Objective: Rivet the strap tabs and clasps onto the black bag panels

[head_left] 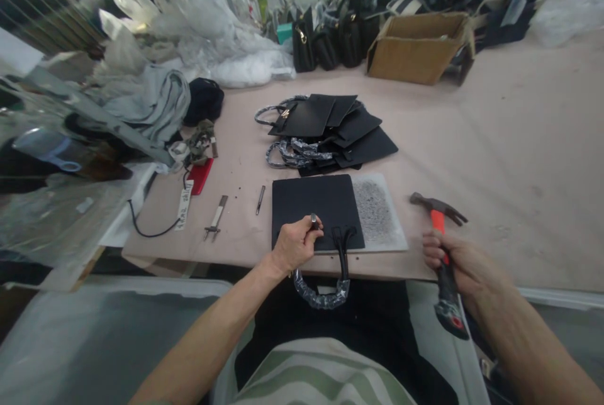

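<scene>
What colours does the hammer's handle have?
The handle is black and orange-red; see head view.

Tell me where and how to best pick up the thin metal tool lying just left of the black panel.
Probably pinch the thin metal tool mid-shaft, from above, across its long sides: it lies flat, slender and straight, with a gap between it and the black panel leaving finger room.

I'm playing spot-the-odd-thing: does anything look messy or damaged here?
The white board, sticking out from under the black panel, looks odd: dark specks crowd its surface while its edges are pale, possibly from wear.
</scene>
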`<control>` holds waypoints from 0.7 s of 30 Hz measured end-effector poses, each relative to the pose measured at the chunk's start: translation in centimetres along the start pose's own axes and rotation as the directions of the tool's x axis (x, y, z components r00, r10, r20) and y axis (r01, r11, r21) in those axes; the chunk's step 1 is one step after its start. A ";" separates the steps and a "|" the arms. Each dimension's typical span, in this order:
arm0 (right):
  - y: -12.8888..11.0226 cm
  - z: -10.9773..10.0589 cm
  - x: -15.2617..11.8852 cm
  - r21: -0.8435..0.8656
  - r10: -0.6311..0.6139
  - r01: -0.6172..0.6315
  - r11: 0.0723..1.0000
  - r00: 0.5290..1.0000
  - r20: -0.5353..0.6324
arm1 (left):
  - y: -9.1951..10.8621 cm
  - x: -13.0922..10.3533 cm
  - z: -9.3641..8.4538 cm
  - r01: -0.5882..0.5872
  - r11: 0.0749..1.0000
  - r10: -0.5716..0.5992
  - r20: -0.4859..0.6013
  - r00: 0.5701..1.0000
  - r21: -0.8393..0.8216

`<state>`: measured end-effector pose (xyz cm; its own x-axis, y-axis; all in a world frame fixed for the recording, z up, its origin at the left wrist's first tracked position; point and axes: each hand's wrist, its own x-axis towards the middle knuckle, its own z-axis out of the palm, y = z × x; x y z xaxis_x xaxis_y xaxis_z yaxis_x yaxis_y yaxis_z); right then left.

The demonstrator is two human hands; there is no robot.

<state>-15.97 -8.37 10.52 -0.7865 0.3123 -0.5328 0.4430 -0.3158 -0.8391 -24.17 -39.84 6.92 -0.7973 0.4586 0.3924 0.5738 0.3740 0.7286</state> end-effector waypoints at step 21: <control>-7.3 10.6 -10.0 -0.697 -0.704 0.711 -0.096 0.447 0.553 | -0.8 -0.3 0.3 -0.013 1.000 0.012 0.030 0.999 0.015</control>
<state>-15.88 -18.67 23.11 -0.9008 -0.1336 0.4132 -0.3020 0.8766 -0.3748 -24.33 -40.03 6.10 -0.7842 0.4871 0.3844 0.5867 0.3802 0.7150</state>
